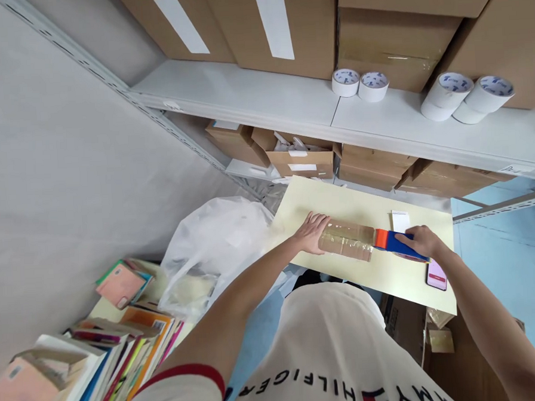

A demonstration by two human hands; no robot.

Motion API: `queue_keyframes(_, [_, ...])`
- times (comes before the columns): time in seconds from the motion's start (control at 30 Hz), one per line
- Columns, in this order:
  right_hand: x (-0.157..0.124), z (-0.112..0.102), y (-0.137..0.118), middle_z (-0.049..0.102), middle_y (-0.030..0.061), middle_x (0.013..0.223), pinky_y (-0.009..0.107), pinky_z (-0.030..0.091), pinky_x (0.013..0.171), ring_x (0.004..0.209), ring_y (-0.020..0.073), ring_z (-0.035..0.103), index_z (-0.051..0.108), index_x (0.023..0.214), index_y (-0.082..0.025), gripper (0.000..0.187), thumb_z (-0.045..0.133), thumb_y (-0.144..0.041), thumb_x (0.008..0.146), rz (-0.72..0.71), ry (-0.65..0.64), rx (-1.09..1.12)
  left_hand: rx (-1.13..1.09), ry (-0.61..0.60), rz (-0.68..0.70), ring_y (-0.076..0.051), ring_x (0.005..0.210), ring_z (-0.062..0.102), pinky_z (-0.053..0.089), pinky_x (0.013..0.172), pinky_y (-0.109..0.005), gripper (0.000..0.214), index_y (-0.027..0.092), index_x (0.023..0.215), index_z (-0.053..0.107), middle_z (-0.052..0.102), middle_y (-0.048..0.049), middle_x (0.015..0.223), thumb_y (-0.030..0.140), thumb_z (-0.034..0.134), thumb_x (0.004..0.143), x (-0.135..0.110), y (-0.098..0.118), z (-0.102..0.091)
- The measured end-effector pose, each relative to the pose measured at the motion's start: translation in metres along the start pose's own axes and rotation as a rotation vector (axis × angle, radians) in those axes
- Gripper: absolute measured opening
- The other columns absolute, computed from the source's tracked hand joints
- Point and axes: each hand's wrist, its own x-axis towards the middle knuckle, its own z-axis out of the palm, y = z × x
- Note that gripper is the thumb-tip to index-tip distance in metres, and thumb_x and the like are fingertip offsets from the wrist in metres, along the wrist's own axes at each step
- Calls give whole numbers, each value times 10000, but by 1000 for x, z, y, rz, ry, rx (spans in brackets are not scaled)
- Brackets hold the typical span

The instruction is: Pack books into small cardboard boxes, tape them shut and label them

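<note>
A small cardboard box [348, 239] lies on the pale yellow tabletop [334, 200], with shiny clear tape along its surface. My left hand [313, 231] grips the box's left end, the fingers over the top and the thumb at the near side. My right hand [419, 240] is closed around a blue tape dispenser [402, 244]. Its orange front end [381, 238] touches or almost touches the right end of the box. Just beyond the dispenser lies a white pad or stack of labels [400, 220]. Near my right wrist rests a phone [436, 275] with a lit pink screen.
A grey metal shelf [289, 97] holds cardboard boxes and several tape rolls [373, 87]. White plastic bags [219, 233] bulge at the table's left. Books [136, 345] and notebooks stand at lower left. Below the table's right side are brown cartons [455, 364].
</note>
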Motion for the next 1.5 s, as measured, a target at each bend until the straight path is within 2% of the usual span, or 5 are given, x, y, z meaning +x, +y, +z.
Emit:
queue_keyframes(0.27, [30,46,-24,721,110,845,295,415,652,842,253,661,724,820,-195,540,430,-645,880,6,-33,34,130,-107,-70,-429,1418,266,1,1184,-543,1221,8,1496,222,340,-288,1502,538,767,540,-30,-37,-18])
queue_keyframes(0.57, [45,61,-39,719,105,873,285,417,642,865,246,664,704,835,-202,548,382,-639,904,-4,-83,58,111,-121,101,-332,1505,52,-28,1198,-468,1118,3,1528,126,130,-232,1607,705,531,758,27,72,23])
queue_keyframes(0.87, [13,47,9,721,119,861,303,454,679,838,252,678,722,864,-187,540,405,-622,903,38,-136,-10,79,-122,87,-325,1504,81,8,1204,-459,972,18,1527,175,152,-214,1608,569,548,819,31,75,22])
queue_keyframes(1.2, [39,55,-120,700,247,1019,411,502,777,968,318,686,705,1029,-61,314,536,-300,917,112,-88,-112,142,-209,-154,-452,1475,-79,8,1154,-647,793,95,1263,622,83,-215,1619,348,862,551,51,115,35])
queue_keyframes(1.5, [-21,129,-34,701,178,964,304,466,715,892,249,674,577,1105,-63,332,402,-317,983,356,207,114,-492,38,-168,-409,1480,-117,98,1152,-636,1063,224,1559,99,-158,-168,1619,598,673,747,29,82,29])
